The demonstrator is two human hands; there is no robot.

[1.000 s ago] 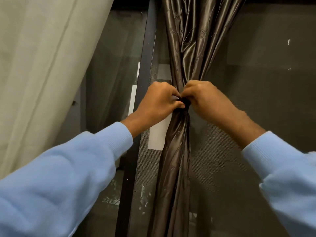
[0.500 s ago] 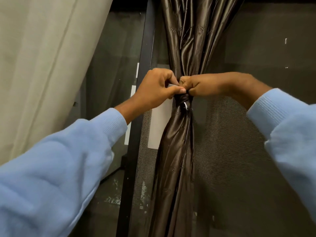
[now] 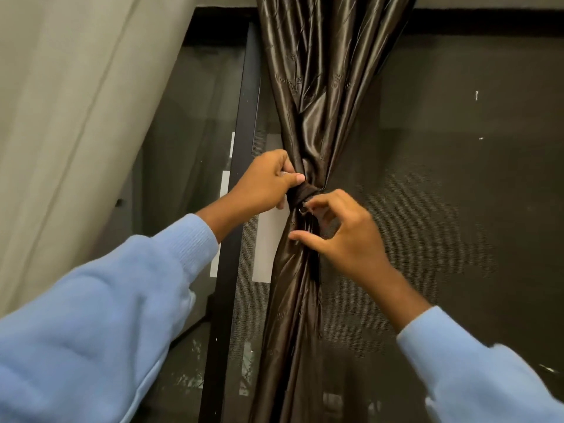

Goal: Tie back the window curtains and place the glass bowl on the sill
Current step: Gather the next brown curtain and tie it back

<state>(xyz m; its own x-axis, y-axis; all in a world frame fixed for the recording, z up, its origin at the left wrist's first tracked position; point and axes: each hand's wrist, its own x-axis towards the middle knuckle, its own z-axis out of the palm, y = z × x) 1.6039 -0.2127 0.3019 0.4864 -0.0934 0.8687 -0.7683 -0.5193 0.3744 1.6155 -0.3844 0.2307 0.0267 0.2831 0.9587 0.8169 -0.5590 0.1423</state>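
**At the window — two hands on the brown curtain**

On the far left hangs a pale curtain, sloping down and away to the left. Below it, near the camera, a big blue left sleeve reaches up to the right. Next comes the black window frame, a tall bar standing straight up. Just right of the bar is the left hand. Its fingers are curled tight round the brown curtain, and its thumb lies flat on top, pointing right. That curtain is shiny and hangs in the middle. It is wide at the top, squeezed thin at the hand, then loose again below. A dark tie band wraps round the thin part, right beside the thumb. A small metal ring hangs just under the band. The right hand is a little lower and to the right — its fingers are spread wide, bent only a little, holding nothing. One fingertip is at the ring; touching or just beside, I cannot tell. Its thumb tip touches the cloth lower down. Behind is a dark screen, and a blue right sleeve comes in from the near right corner.
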